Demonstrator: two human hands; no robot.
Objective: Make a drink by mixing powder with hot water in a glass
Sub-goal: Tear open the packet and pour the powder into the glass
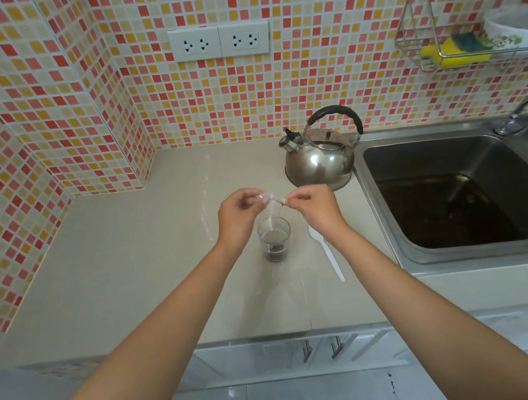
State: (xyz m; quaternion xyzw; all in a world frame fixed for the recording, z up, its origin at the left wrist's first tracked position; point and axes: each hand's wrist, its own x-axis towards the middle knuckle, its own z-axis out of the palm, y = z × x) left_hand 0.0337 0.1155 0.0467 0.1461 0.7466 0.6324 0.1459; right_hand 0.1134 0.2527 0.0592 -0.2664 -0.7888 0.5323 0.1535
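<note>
A clear glass (275,240) stands on the beige counter (135,272) with dark powder at its bottom. Just above it, my left hand (239,219) and my right hand (316,209) pinch the two ends of a small transparent sachet (271,202). A thin white stream of powder falls from the sachet into the glass. A white plastic spoon (328,252) lies on the counter right of the glass, partly hidden under my right wrist. A steel kettle (321,152) with a black handle stands behind the glass, to the right.
A steel sink (461,189) with a tap (519,114) fills the right side. A wire rack (458,41) on the tiled wall holds a yellow sponge and a white bowl. Two wall sockets (219,41) sit above the counter. Cabinet handles (320,348) show below the counter's edge.
</note>
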